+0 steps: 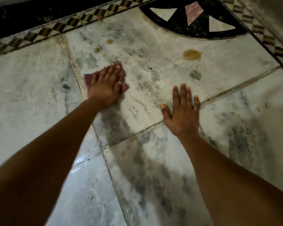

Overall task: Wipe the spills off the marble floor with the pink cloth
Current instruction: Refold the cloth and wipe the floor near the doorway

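Note:
My left hand [104, 86] lies flat on the pink cloth [124, 86], pressing it onto the white marble floor [145, 75] with straight fingers. The cloth shows at the fingertips and on both sides of the hand. My right hand [181, 111] rests flat on the floor with fingers spread, holding nothing. A large brown spill [191, 54] lies beyond the right hand. Two smaller brown spots, one [109, 41] and another [97, 49], lie just beyond the cloth.
A patterned inlay border [59, 27] runs along the far side, with dark floor behind it. A second border [268, 39] runs down the right. A black and pink inlay motif [194, 18] sits at the top. Tile joints [235, 88] cross the floor.

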